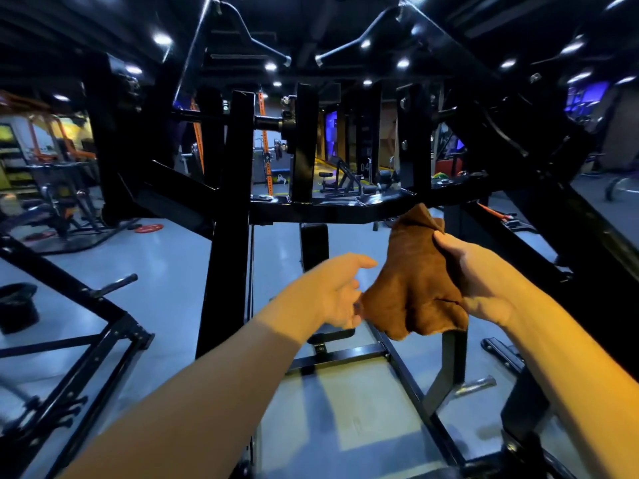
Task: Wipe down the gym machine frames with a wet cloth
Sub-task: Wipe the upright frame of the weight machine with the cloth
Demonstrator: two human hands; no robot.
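A brown cloth (413, 281) hangs in front of me, just below the black horizontal crossbar (321, 211) of the gym machine frame. My right hand (477, 281) grips the cloth's right side, thumb on top. My left hand (333, 292) is at the cloth's lower left corner and pinches it with its fingertips. The cloth's top tip reaches the crossbar's lower edge; I cannot tell whether it touches. A black upright post (230, 216) of the same frame stands to the left of my hands.
Black frame rails (411, 385) run along the grey floor below my hands. Another black frame (86, 305) stands at the left, with a dark bucket (17, 305) beside it. A slanted beam (584, 236) crosses on the right. Benches and racks fill the background.
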